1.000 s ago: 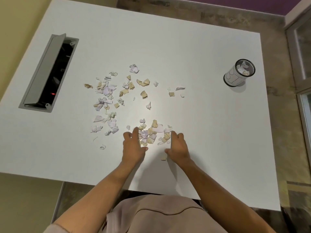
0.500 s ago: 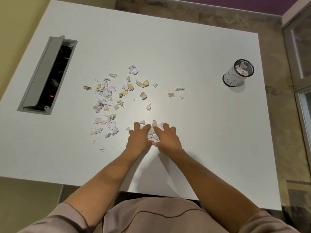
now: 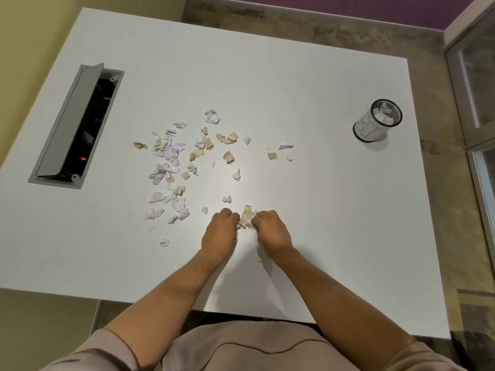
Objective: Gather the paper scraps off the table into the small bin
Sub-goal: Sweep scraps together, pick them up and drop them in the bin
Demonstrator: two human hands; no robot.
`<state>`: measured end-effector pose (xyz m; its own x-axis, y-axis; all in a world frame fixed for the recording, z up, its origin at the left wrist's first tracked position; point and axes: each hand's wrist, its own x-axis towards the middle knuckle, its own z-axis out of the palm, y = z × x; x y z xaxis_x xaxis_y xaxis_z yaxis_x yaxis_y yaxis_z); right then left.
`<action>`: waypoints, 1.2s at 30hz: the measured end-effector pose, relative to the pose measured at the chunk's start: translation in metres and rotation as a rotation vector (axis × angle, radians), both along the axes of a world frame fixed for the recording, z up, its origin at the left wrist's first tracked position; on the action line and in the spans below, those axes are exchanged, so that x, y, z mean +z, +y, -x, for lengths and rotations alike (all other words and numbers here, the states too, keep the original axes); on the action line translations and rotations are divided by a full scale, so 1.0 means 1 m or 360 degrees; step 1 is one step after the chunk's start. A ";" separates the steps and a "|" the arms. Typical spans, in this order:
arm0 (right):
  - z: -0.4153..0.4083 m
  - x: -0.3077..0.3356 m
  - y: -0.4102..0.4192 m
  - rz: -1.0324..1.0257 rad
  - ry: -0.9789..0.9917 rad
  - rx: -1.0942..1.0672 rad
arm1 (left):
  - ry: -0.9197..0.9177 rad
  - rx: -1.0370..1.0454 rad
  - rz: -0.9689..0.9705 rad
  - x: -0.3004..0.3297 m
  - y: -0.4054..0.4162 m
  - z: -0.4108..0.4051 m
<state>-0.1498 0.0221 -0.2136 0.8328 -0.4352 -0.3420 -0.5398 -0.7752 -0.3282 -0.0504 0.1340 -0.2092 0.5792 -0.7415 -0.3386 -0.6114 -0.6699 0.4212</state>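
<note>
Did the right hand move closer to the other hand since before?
Yes. The right hand slid left across the table, away from the small bin, until it nearly met the left hand, squeezing paper scraps between them.

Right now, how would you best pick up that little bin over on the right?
Grip the small bin around its round side wall, below the rim, coming from the side nearest the person's right hand. It stands upright with its mouth open and scraps inside, so a grasp from above would likely press into them.
</note>
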 end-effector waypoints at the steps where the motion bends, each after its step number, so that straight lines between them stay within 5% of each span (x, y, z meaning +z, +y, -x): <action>1: 0.001 0.001 -0.002 -0.0035 -0.0039 -0.0036 | 0.0028 0.0042 0.0033 0.001 -0.001 -0.001; 7: 0.015 0.003 -0.018 -0.0726 -0.0488 -0.0703 | 0.0312 0.0581 0.0249 0.009 -0.010 -0.003; 17: 0.062 0.015 -0.076 -0.1357 -0.0530 -0.1149 | 0.0647 0.1124 0.0432 0.043 -0.042 0.019; 36: 0.122 0.074 -0.233 -0.1561 -0.1014 -0.1515 | 0.0906 0.0831 0.0712 0.095 -0.236 0.069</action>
